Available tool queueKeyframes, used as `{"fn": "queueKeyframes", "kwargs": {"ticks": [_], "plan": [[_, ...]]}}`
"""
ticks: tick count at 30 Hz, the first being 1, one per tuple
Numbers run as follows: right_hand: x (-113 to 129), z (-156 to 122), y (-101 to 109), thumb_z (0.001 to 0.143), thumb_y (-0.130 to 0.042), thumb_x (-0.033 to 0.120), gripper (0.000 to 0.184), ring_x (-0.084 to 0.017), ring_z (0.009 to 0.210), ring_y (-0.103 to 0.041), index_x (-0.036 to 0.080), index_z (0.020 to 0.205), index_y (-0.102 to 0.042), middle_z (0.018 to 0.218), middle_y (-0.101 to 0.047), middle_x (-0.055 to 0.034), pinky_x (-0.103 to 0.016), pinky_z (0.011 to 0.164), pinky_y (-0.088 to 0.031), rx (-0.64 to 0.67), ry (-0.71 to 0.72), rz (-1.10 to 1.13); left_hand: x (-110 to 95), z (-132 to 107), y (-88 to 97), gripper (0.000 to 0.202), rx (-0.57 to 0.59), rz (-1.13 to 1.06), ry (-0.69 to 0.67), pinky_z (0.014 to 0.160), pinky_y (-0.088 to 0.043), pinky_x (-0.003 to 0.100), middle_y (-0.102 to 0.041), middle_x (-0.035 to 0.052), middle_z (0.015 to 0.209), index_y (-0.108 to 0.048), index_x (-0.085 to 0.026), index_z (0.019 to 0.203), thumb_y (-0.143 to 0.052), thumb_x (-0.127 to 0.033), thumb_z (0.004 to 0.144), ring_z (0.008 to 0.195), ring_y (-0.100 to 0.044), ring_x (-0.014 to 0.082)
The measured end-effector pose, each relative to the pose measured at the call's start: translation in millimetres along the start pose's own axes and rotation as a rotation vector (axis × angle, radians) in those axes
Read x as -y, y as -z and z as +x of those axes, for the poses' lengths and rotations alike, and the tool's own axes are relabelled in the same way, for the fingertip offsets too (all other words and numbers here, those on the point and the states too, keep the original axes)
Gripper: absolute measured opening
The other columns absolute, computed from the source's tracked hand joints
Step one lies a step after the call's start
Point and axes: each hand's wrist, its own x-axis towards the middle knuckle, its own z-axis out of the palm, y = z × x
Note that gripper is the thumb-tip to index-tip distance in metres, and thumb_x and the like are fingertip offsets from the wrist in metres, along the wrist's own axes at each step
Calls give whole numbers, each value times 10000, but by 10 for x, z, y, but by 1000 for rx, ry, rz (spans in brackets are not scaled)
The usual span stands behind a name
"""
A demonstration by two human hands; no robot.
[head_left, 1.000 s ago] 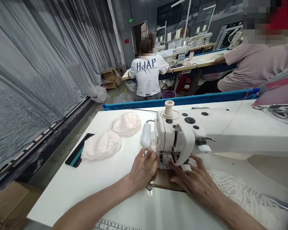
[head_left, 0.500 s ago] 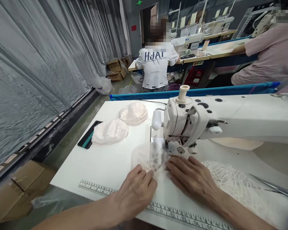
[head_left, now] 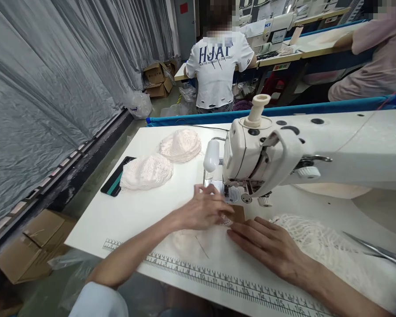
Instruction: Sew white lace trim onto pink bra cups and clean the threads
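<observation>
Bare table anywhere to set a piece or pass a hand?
Free: the table patch between the lace stacks, the ruler and the left hand. Crowded: at the machine under both hands, and right of the right hand, with the lace heap and scissors.

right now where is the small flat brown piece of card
Centre of the head view: the small flat brown piece lies on the white table, in front of the white sewing machine, between the left hand and right hand.

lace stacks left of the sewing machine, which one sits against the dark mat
The nearer stack, its left edge on the dark mat; the other stack lies farther back, clear of it.
</observation>
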Motion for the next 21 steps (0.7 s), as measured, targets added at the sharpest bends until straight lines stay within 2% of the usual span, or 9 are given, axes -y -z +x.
{"fn": "queueKeyframes", "kwargs": {"ticks": [2,5,8,12,17,21], "plan": [[-25,-11,-1,901,-419,16,245,-182,780,-593,81,1089,-563,938,-667,-118,-321,626,-500,35,-25,37,112,-31,27,149,-66,-39,102,900,-303,419,-617,6,866,-663,-240,980,-585,-295,867,991,-471,212],[-60,-15,-10,921,-398,34,227,-183,780,-579,74,1091,-544,925,-648,-133,-324,616,-498,72,-71,109,185,-113,60,125,-146,-83,164,879,-320,384,-599,5,852,-665,-198,837,-603,-305,857,923,-489,181],[-74,-24,-28,936,-394,58,213,-178,801,-566,101,1090,-534,949,-634,-132,-318,632,-505,89,-134,157,172,-117,54,164,-160,-154,201,862,-349,351,-620,7,903,-640,-181,829,-594,-336,860,911,-526,173],[-73,-37,-51,930,-415,62,195,-192,837,-563,108,1073,-538,980,-622,-133,-337,661,-523,85,-162,157,136,-73,-6,137,-192,-153,314,810,-372,340,-650,-12,802,-619,-178,817,-566,-291,873,765,-563,155],[-80,19,-28,924,-411,57,203,-188,848,-585,111,1078,-531,941,-625,-120,-321,682,-552,78,-191,161,138,-59,-103,80,-264,-25,290,731,-376,316,-608,-20,705,-602,-151,802,-534,-148,842,658,-533,131],[-87,45,-16,929,-391,60,221,-192,858,-601,119,1090,-530,947,-637,-123,-329,685,-561,87,-197,144,154,-49,-139,80,-293,-21,269,719,-382,310,-586,-29,679,-592,-148,797,-525,-124,834,616,-516,113]]}}
